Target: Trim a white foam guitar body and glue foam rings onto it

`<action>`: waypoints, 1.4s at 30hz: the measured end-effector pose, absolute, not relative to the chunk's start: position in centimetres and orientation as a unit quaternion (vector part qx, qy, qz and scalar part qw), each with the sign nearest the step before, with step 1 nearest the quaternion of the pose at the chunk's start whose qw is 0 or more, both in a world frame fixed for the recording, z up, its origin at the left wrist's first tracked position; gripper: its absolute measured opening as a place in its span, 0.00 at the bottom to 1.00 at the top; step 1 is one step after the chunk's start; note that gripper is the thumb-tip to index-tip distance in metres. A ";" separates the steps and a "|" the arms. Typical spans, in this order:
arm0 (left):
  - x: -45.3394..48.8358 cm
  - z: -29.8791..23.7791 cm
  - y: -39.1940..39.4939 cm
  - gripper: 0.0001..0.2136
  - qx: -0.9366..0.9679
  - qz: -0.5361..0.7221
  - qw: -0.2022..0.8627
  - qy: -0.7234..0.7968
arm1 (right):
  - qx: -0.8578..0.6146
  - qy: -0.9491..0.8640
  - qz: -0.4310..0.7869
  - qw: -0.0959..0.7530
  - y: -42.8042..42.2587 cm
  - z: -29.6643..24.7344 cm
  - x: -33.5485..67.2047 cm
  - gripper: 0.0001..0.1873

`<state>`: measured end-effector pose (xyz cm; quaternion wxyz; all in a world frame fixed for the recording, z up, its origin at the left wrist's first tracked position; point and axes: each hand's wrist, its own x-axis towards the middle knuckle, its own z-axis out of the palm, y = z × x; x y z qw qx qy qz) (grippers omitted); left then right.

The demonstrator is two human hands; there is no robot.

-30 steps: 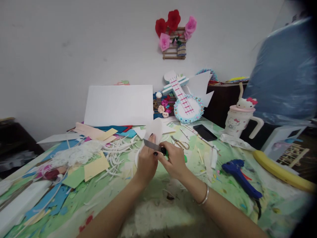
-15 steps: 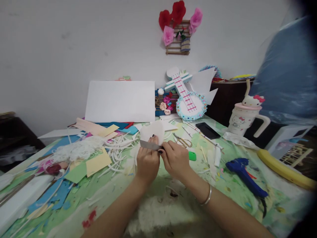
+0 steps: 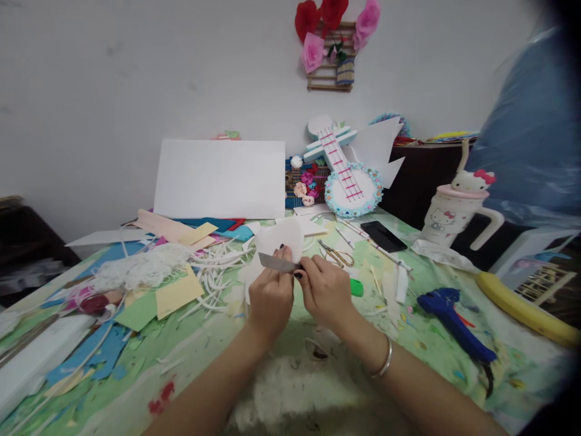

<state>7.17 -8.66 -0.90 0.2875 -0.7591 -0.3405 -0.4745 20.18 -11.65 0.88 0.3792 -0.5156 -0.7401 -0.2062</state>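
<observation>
In the middle of the head view my right hand (image 3: 327,289) is closed around the handle end of a knife (image 3: 278,263), whose flat grey blade points left across my left hand. My left hand (image 3: 271,298) grips a white rounded piece of foam or card (image 3: 284,235) that stands up beyond the fingers. The blade lies over the left fingers, close to the white piece; whether its edge touches that piece I cannot tell. A pair of gold-handled scissors (image 3: 336,254) lies just behind my right hand, near a green plastic object (image 3: 356,287).
A blue glue gun (image 3: 454,324), a banana (image 3: 521,306), a phone (image 3: 384,236) and a lidded cup (image 3: 456,212) are on the right. White strips (image 3: 215,275) and paper scraps (image 3: 179,293) cover the left. A decorated model instrument (image 3: 347,175) leans at the back.
The camera view has shifted slightly, so the wall decoration sits higher. Both hands keep their hold, and the blade shows only a slight change in position.
</observation>
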 end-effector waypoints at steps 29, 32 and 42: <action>6.5 0.4 -9.7 0.18 -0.761 -0.505 0.254 -0.318 | -0.554 -0.712 -0.191 0.388 -10.5 1.2 22.1 0.18; 6.8 1.2 -10.1 0.13 -0.736 -0.503 0.251 -0.376 | -0.546 -0.719 -0.203 0.380 -10.8 1.2 21.8 0.19; 6.9 1.8 -9.9 0.06 -0.766 -0.440 0.344 -0.318 | -0.528 -0.729 -0.213 0.379 -12.0 1.7 20.8 0.20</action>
